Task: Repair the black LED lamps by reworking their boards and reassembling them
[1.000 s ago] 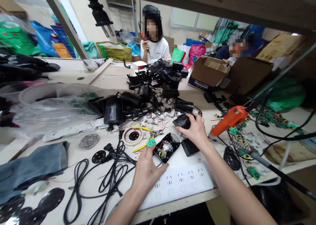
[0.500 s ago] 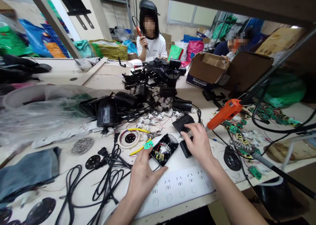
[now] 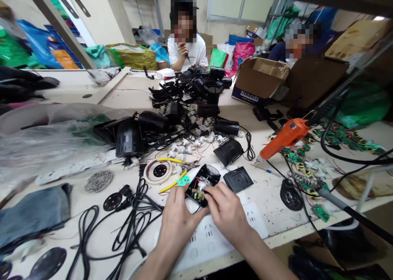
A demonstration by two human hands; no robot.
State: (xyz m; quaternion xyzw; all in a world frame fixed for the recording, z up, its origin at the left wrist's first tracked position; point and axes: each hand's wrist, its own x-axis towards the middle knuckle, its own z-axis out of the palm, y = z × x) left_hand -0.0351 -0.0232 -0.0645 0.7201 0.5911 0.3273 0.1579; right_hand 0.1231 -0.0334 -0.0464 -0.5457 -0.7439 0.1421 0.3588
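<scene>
An open black housing [image 3: 209,173] lies in front of me, with red wires and a yellow-and-green circuit board [image 3: 198,195] inside. My left hand [image 3: 177,212] grips its left and near sides. The closed fingers of my right hand [image 3: 225,208] reach into its near right part; what they pinch, if anything, is hidden. A small green board [image 3: 183,180] rests at the housing's left edge. To the right lies a flat black cover [image 3: 238,179], and behind that a curved black shell [image 3: 228,152]. Under my wrists is a white power strip [image 3: 253,219].
An orange electric screwdriver [image 3: 284,138] hangs at right, near green boards [image 3: 321,211]. Black cables [image 3: 132,218] and yellow-handled pliers [image 3: 173,183] lie left. Black housings [image 3: 129,138] and an open carton [image 3: 256,81] stand behind. A person [image 3: 187,53] sits opposite, another at right.
My right hand has moved left and down from the black cover to the open housing, its fingers now closed. The cover now lies flat. My left hand stays at the housing.
</scene>
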